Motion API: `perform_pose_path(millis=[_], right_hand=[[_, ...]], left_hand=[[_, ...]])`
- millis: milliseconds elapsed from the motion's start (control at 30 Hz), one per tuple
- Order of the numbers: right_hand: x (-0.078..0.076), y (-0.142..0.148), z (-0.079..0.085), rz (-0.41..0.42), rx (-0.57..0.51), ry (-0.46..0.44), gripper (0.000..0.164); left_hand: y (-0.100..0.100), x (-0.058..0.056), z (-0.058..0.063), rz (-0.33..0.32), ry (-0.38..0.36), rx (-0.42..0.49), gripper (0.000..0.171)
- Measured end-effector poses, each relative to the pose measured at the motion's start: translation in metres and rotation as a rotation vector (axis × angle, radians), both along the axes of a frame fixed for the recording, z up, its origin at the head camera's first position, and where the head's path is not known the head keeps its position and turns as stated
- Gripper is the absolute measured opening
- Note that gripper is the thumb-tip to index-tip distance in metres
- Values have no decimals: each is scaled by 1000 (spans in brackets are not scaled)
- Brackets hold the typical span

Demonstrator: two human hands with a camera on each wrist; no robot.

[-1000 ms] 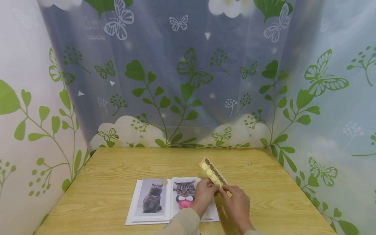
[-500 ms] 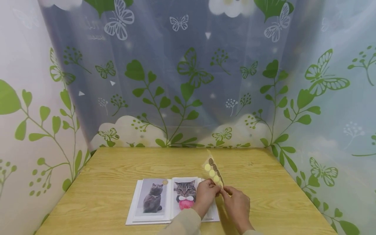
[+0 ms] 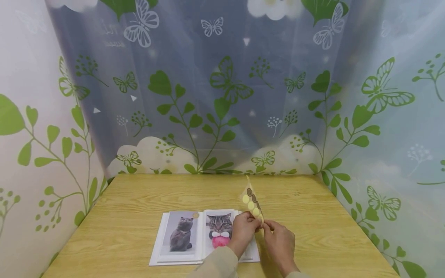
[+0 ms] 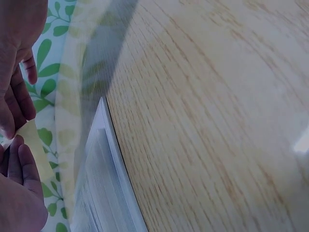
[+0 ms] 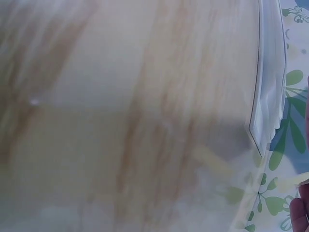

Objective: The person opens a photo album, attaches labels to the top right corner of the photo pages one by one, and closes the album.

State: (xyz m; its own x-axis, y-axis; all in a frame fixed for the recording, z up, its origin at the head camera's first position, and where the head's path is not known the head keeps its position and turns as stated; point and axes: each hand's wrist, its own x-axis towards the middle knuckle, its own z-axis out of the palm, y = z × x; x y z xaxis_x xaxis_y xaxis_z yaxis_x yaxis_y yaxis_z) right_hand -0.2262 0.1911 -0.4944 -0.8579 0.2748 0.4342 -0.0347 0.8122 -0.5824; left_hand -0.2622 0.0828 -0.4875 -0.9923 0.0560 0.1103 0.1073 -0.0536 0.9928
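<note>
A sheet of round stickers [image 3: 251,202], with brown circles down one side and pale yellow ones down the other, stands raised over the table. My left hand [image 3: 243,233] pinches its near end between thumb and fingers. Close beside it, my right hand [image 3: 281,245] pinches the same end at its right edge. The left wrist view shows fingertips of both hands meeting at the pale yellowish sheet [image 4: 36,152]. Below my left hand lies an open photo album [image 3: 159,247], its right page partly hidden by that hand and sleeve. A grey cat photo [image 3: 180,235] fills the left page.
On the right page is a tabby cat photo [image 3: 219,226]. A small round tan sticker [image 3: 196,215] sits at the upper right corner of the left photo. The wooden table [image 3: 330,231] ends at a patterned curtain [image 3: 222,127] behind and at both sides.
The sticker sheet has tipped from a flatter slant to more upright, its face turning so the brown row shows narrower. Both hands stay nearly in place.
</note>
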Motion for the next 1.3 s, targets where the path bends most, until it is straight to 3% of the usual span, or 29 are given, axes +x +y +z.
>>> perform_pose_path(millis=[233, 467, 700, 967, 1300], right_hand=[[-1, 0, -1, -10, -26, -39, 20], [-2, 0, -2, -7, -15, -19, 17], [-2, -2, -1, 2, -32, -15, 15], [-3, -3, -2, -4, -46, -15, 14], [-3, 0, 0, 13, -121, -88, 17]], left_hand=[[0, -1, 0, 14, 7, -17, 8], [1, -2, -1, 5, -12, -14, 8], [-2, 0, -3, -11, 66, 1, 6], [-1, -2, -2, 1, -1, -24, 9], [-3, -1, -2, -3, 12, -22, 5]])
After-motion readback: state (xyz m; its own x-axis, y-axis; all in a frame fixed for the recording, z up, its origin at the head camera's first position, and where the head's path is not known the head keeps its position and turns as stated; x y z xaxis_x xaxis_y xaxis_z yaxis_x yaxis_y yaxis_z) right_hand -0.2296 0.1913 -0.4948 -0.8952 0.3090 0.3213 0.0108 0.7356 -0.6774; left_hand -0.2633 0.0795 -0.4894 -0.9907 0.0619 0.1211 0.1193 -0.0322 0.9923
